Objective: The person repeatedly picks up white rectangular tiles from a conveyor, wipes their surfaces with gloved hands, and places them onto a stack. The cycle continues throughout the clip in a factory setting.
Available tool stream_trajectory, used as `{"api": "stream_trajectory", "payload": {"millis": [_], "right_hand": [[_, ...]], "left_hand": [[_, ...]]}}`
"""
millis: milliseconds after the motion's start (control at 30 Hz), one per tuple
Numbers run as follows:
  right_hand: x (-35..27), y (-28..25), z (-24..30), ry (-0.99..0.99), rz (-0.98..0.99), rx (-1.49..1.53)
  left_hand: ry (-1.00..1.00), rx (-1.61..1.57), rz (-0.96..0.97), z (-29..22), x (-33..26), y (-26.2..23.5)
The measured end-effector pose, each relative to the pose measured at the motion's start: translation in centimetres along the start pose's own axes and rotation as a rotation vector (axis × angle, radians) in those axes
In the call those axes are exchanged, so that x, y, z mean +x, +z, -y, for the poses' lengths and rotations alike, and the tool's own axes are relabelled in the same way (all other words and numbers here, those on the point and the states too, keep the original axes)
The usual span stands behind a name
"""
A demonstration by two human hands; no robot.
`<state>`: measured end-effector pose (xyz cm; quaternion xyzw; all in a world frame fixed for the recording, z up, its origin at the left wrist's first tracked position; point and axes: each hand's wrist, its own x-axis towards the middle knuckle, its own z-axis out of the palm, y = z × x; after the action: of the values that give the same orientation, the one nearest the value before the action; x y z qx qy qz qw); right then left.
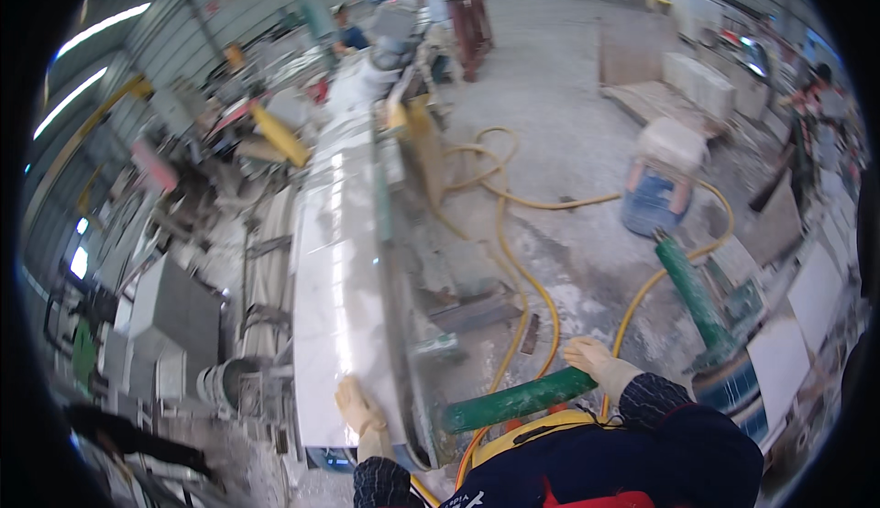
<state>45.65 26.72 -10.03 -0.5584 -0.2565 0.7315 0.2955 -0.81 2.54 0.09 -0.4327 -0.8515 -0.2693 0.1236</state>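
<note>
Resting cream-gloved left hand (pixel 359 404) on near end of long glossy white stone-like slab (pixel 318 343), fingers flat. Cream-gloved right hand (pixel 589 358) at green tube (pixel 518 400); fingers' closure unclear. Slab probably heavy, slick, brittle; hold edges.

we see a long white slab (pixel 321 343), stone-like, smooth and glossy enough to mirror bright streaks. our cream gloves (pixel 589 356) look rubbery and matt, our dark patterned sleeves (pixel 653 400) like woven cloth. the thick green tube (pixel 522 400) looks smooth and faintly shiny, the thin yellow hose (pixel 554 320) like smooth plastic, the grey concrete-like floor (pixel 545 72) matt and dusty.
</note>
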Motion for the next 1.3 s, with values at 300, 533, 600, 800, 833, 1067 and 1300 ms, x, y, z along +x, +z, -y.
{"api": "stream_trajectory", "payload": {"millis": [300,533,600,800,833,1067,1300], "right_hand": [[-0.4,0.1,0.8,0.02,-0.005,0.001],[-0.9,0.1,0.7,0.002,-0.019,0.02],[-1.1,0.0,0.7,-0.003,-0.004,0.025],[-0.6,-0.2,0.5,-0.004,0.01,-0.016],[-0.5,-0.2,0.5,0.0,-0.009,-0.04],[-0.8,-0.1,0.9,0.007,0.039,-0.069],[-1.6,0.2,1.4,0.001,0.032,-0.075]], "left_hand": [[-0.095,0.009,0.088,-1.2,-5.2,-3.5],[-0.081,-0.009,-0.033,-2.2,-5.6,-4.0],[-0.087,-0.015,-0.052,-2.0,-5.8,-3.8],[-0.119,0.006,-0.081,-1.3,-6.7,-3.2],[-0.108,0.017,-0.094,-1.2,-6.8,-3.2],[-0.105,-0.002,-0.098,-1.2,-7.2,-3.5],[-0.092,0.007,-0.113,-1.1,-7.6,-3.5]]}}
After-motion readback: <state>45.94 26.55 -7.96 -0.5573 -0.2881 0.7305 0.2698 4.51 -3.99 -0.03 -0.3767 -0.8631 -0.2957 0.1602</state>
